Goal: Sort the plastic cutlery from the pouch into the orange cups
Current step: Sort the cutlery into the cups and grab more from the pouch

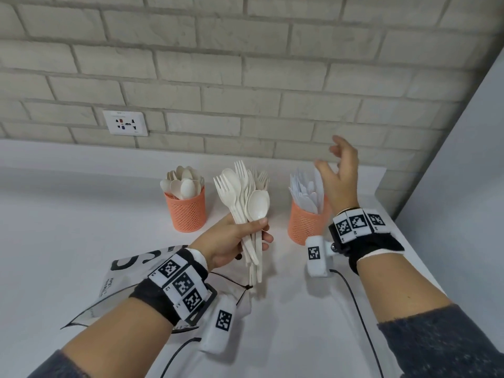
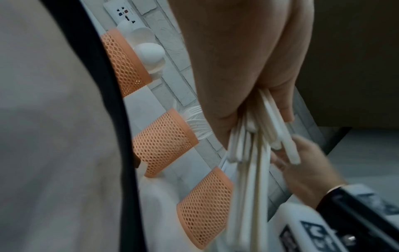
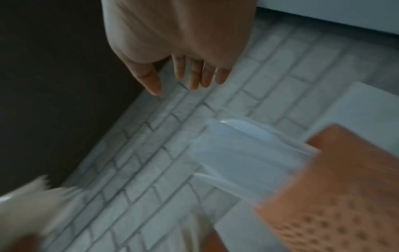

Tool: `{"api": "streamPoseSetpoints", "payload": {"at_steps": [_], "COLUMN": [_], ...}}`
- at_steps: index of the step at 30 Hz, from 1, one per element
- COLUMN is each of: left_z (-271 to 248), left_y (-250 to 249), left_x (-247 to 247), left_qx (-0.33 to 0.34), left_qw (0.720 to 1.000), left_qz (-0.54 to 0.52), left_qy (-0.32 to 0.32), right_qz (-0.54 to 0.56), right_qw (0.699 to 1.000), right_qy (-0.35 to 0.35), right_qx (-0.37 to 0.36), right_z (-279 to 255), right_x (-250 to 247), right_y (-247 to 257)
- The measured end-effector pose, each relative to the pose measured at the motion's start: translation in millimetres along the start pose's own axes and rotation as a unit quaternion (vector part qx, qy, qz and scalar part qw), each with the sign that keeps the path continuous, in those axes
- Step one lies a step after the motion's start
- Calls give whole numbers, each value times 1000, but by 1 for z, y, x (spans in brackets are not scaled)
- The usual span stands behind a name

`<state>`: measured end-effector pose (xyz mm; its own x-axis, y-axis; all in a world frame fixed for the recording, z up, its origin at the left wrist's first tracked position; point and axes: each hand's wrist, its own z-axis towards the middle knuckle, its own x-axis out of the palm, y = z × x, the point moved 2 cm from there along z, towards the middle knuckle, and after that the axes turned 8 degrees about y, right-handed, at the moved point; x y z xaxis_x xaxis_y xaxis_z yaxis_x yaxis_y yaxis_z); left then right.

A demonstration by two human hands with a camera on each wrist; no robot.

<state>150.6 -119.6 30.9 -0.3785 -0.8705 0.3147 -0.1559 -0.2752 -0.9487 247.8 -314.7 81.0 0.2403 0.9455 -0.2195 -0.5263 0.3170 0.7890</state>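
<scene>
My left hand (image 1: 245, 236) grips a bundle of white plastic forks and spoons (image 1: 245, 192) upright by the handles (image 2: 248, 162), above the table's middle. Three orange mesh cups stand in a row by the wall. The left cup (image 1: 185, 211) holds spoons, the right cup (image 1: 305, 222) holds pale knives (image 3: 248, 150). The bundle hides the middle cup in the head view; the left wrist view shows this fork cup (image 2: 164, 143) with forks in it. My right hand (image 1: 338, 170) hovers above the knife cup, fingers (image 3: 194, 73) spread and holding nothing. The pouch (image 1: 122, 282) lies flat under my left forearm.
A grey brick wall (image 1: 245, 77) with a socket plate (image 1: 125, 122) runs behind the cups. A white side wall (image 1: 463, 159) closes off the right. The table's right edge (image 1: 409, 241) lies near my right wrist. Camera cables (image 1: 354, 296) trail over the white tabletop.
</scene>
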Motion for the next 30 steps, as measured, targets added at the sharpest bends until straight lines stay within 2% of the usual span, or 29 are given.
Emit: {"api": "streamPoseSetpoints", "payload": {"at_steps": [1, 3, 6, 8, 11, 14, 16, 19, 22, 27, 30], "left_z": [0, 0, -3, -7, -18, -25, -28, -33, -38, -43, -46], "left_y": [0, 1, 0, -4, -8, -10, -10, -11, -10, -8, -12], "left_x": [-1, -1, 0, 3, 9, 7, 2, -3, -10, -20, -22], "left_qx": [0, 3, 20, 40, 74, 117, 123, 124, 117, 68, 56], "left_qw": [1000, 999, 995, 987, 969, 964, 967, 976, 982, 993, 997], "left_qz": [10, 29, 46, 109, 197, 206, 194, 167, 146, 86, 39], "left_qy": [-16, -45, -89, -110, -129, -117, -109, -66, -30, -44, -32], "right_qz": [-25, -10, 3, -66, -194, -223, -228, -169, -79, 72, 132], "right_qw": [999, 995, 966, 947, 933, 929, 928, 943, 948, 929, 929], "right_qy": [1, 69, 252, 312, 300, 294, 295, 287, 299, 305, 273], "right_qx": [-42, -77, -63, -44, -29, -29, -32, -1, 77, 196, 214], "right_z": [-2, -13, -46, -68, -87, -91, -93, -93, -90, -87, -89], "right_x": [4, 17, 47, 66, 84, 93, 96, 98, 99, 102, 99], "right_y": [13, 41, 74, 83, 89, 96, 98, 99, 98, 94, 96]}}
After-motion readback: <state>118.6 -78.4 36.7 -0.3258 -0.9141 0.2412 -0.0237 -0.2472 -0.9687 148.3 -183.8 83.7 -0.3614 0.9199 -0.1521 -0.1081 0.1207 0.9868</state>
